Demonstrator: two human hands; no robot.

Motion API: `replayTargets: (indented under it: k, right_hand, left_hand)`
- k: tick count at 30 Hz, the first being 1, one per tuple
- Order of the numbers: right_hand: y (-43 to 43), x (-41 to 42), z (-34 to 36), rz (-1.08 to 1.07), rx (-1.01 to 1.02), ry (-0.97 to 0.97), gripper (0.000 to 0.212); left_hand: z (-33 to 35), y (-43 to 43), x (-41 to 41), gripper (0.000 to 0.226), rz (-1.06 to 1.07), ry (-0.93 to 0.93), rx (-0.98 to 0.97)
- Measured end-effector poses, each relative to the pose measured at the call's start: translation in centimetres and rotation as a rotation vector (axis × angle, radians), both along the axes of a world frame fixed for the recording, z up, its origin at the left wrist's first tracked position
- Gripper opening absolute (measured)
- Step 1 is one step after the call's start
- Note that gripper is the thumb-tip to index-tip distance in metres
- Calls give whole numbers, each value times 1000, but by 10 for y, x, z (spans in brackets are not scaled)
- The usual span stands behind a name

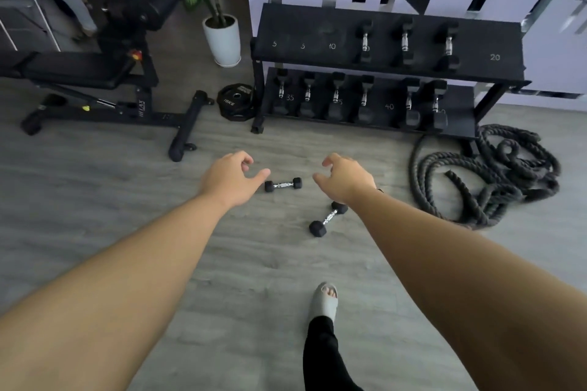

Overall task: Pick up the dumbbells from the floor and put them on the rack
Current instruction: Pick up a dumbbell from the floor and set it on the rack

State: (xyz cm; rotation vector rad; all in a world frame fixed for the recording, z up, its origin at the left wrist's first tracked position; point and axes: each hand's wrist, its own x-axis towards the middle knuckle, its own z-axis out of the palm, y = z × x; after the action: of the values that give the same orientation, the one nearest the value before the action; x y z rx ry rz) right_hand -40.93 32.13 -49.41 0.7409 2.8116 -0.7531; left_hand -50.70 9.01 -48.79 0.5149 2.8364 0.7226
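Lying crosswise: far dumbbell | near dumbbell diagonal | hands empty

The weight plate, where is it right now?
In the head view, the weight plate leans at the left end of the dumbbell rack, on the floor between the rack's left leg and the bench, below the white plant pot.

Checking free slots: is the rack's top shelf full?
Not full. The top shelf holds three dumbbells; its left spots marked 5, 5, 10 sit bare.
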Motion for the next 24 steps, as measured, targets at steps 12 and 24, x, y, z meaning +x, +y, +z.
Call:
replayTargets:
  k: [12, 24]
  right_hand:
    - [108, -227, -98, -36, -124, -143, 50]
    - [143, -445, -294, -245, -281, -280, 46]
  left_hand:
    - [-79, 103, -214, 50, 121, -187, 3]
    - [-279, 155, -437, 49, 180, -475, 42]
